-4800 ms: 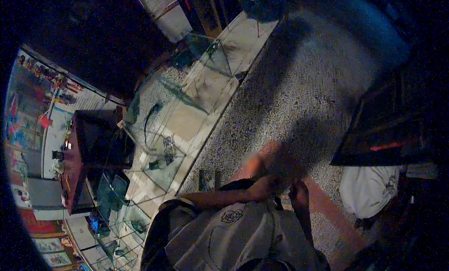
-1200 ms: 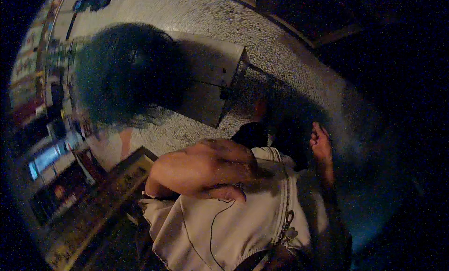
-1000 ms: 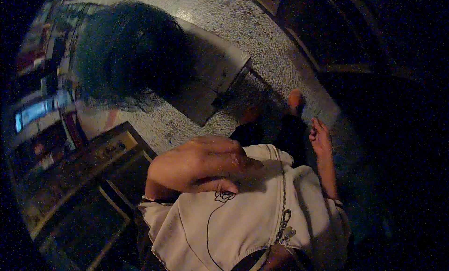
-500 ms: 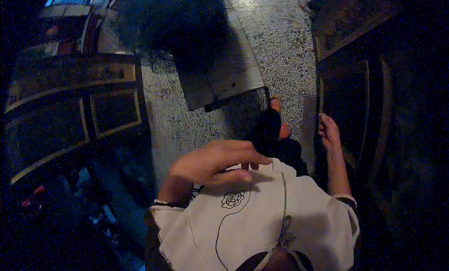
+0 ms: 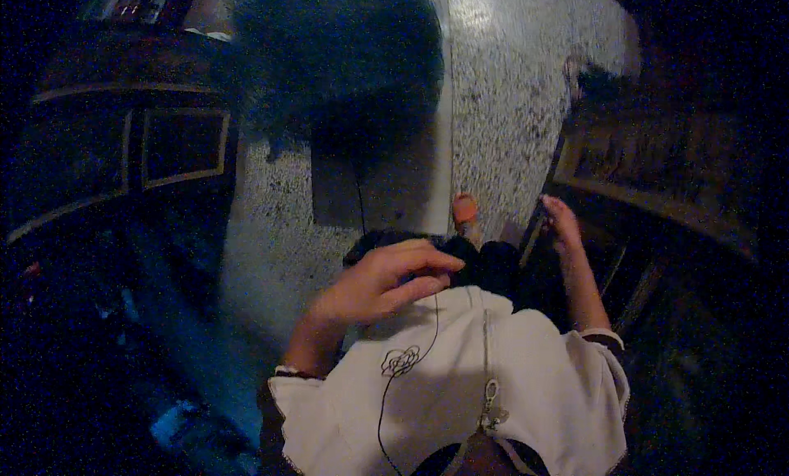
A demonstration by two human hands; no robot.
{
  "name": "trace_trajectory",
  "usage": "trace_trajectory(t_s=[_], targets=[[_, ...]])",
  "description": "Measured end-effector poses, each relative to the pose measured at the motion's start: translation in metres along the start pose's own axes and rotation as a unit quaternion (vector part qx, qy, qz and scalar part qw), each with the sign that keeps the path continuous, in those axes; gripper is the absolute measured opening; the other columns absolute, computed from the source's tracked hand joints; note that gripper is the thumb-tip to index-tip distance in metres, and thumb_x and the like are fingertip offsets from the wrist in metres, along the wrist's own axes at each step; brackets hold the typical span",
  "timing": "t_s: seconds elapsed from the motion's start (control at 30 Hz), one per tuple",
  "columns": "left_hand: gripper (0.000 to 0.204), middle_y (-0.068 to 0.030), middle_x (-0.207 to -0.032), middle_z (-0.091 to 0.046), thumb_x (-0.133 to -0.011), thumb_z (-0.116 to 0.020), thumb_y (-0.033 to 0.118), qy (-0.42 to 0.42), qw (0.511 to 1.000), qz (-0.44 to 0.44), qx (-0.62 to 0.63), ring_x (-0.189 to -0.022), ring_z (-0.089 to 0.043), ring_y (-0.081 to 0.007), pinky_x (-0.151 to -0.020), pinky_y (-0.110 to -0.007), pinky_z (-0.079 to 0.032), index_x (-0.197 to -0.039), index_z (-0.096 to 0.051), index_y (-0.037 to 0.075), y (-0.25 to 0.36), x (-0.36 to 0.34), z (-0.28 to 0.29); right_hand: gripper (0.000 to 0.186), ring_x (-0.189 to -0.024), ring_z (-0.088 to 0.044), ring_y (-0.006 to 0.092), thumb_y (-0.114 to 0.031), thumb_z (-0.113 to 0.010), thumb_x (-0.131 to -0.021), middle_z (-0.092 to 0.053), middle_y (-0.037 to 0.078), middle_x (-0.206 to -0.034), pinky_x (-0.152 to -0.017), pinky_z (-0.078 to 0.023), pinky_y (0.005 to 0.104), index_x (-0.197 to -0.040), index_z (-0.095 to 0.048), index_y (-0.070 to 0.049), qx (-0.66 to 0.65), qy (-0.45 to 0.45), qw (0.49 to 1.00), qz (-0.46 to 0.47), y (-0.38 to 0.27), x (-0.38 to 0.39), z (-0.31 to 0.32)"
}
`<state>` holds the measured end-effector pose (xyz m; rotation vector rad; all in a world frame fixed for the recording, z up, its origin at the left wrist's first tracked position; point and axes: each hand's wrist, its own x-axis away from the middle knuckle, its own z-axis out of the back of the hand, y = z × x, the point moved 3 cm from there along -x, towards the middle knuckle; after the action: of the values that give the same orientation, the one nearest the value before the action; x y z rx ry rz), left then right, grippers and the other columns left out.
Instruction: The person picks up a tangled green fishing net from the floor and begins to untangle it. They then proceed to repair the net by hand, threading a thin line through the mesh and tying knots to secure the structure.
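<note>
My left hand (image 5: pixel 394 280) is held across my front, just above the hem of my light-coloured shirt (image 5: pixel 444 369). Its fingers are bent, the thumb stands a little apart from them, and no object shows between them. On the shirt are a rose in black line and a thin dark line that runs up toward this hand. Out to the right hangs my right hand (image 5: pixel 562 223), beside a dark panelled wooden cabinet (image 5: pixel 657 176). Its fingers are loosely bent and somewhat blurred, with nothing visible in them. A small pendant (image 5: pixel 493 414) lies on my chest.
Ahead is a low, flat-topped piece (image 5: pixel 370 201), partly covered by a large dark green shaggy mass (image 5: pixel 345 57). Speckled floor (image 5: pixel 501 131) runs along its right side. Framed dark panels (image 5: pixel 185 143) line the left. One foot (image 5: pixel 466 206) shows below. Much is dim.
The view has turned and moved forward. The flat-topped piece is now closer and straighter ahead. My left hand has shifted slightly; both hands keep much the same pose.
</note>
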<state>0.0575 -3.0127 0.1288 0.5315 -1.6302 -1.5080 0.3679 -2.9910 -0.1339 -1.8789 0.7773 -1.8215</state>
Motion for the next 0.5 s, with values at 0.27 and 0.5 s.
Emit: trace_trajectory(t_s=[0.27, 0.5], targets=[[0.023, -0.0062, -0.086, -0.054, -0.082, -0.051, 0.009, 0.140, 0.982, 0.071, 0.107, -0.077, -0.053, -0.0120, -0.070, -0.023, -0.043, -0.103, -0.055, 0.002, 0.014, -0.035, 0.017, 0.020, -0.056, -0.047, 0.0102, -0.028, -0.059, -0.077, -0.052, -0.001, -0.063, -0.050, -0.039, 0.0246, -0.079, -0.058, -0.008, 0.176, -0.072, 0.982, 0.015, -0.033, -0.102, 0.032], [0.022, -0.0053, -0.089, -0.056, -0.083, -0.049, 0.008, 0.266, 0.935, 0.104, 0.209, -0.076, -0.052, -0.0100, -0.068, -0.022, -0.044, -0.104, -0.055, 0.002, 0.017, -0.107, 0.024, 0.024, -0.062, -0.052, 0.0117, -0.026, -0.063, -0.074, -0.059, 0.002, -0.069, -0.061, -0.043, 0.0244, -0.079, -0.061, -0.003, 0.417, -0.095, 0.900, 0.082, -0.078, -0.170, 0.089]])
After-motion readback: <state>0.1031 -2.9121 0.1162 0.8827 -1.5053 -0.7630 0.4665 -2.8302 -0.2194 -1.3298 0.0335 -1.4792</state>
